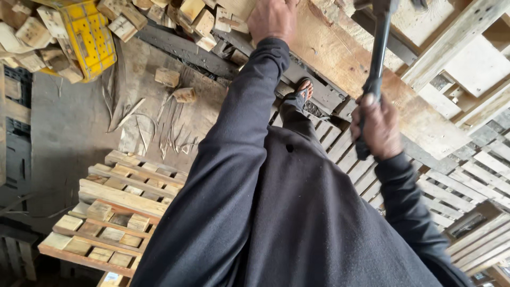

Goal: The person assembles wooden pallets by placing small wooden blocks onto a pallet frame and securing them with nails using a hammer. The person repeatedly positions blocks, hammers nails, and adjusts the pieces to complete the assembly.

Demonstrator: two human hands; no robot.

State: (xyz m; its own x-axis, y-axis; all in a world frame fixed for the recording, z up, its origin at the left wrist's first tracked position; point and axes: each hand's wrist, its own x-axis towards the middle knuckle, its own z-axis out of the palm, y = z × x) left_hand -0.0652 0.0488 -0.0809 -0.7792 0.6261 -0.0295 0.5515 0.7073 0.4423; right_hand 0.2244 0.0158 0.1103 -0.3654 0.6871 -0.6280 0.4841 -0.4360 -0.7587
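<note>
- The right hand [378, 127] is wrapped in a full fist round the lower grip of a long dark bar [376, 64], likely a pry bar or hammer handle; its head runs out of view at the top edge, so which tool it is cannot be told.
- The left hand [272, 20] lies flat, fingers mostly out of frame, pressed on the wide wooden plank [340, 58]; whether the fingers curl over an edge cannot be told.
- To do this well, I judge the left hand should keep bearing down on the plank well clear of the bar's line, while the right keeps a low grip for leverage.
- The foot in a sandal [303, 93], just below the plank, looks close enough to be at risk if wood drops.
- The plank is pale, rough-sawn, stained brown in patches, and runs on a slant from the left hand towards the right.
- Below the plank lies a slatted pallet [114, 212]; left of the plank, loose wood blocks [169, 77] and a yellow crate [87, 37].
</note>
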